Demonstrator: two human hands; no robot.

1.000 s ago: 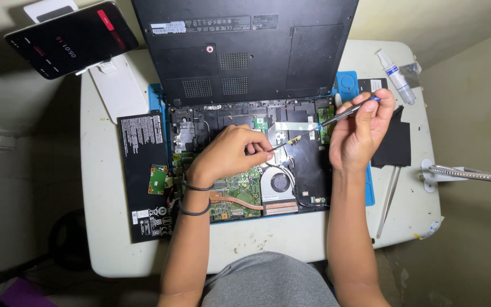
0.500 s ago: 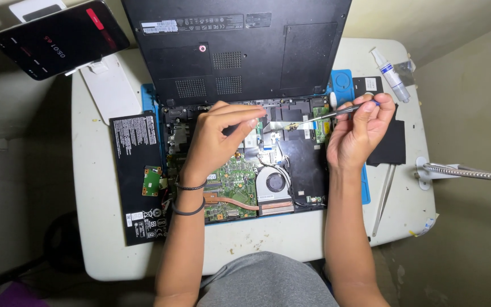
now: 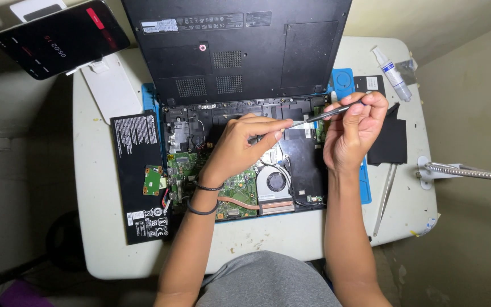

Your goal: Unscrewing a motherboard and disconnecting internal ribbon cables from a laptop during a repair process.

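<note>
We see our left hand (image 3: 240, 142) higher in the frame than it was a second ago, when it lay over the green board (image 3: 231, 185) near the fan (image 3: 274, 182); now it sits at the centre, across the upper part of the opened laptop base (image 3: 245, 159), fingers curled with thumb and forefinger pinched together close to the tip of the thin metal tool (image 3: 325, 113), though we cannot tell whether anything small is caught between them. Our right hand (image 3: 353, 128), at centre right, has barely shifted and grips that tool near its back end, fingers closed round it, the shaft slanting down and left toward the left fingertips. So the work looks to have moved from the board area up to the strip just below the hinge. The lifted black bottom cover (image 3: 240, 45) fills the top centre, the flat black battery (image 3: 137, 170) lies at the left on the white table (image 3: 115, 250), and a small syringe tube (image 3: 390, 74) rests at upper right
</note>
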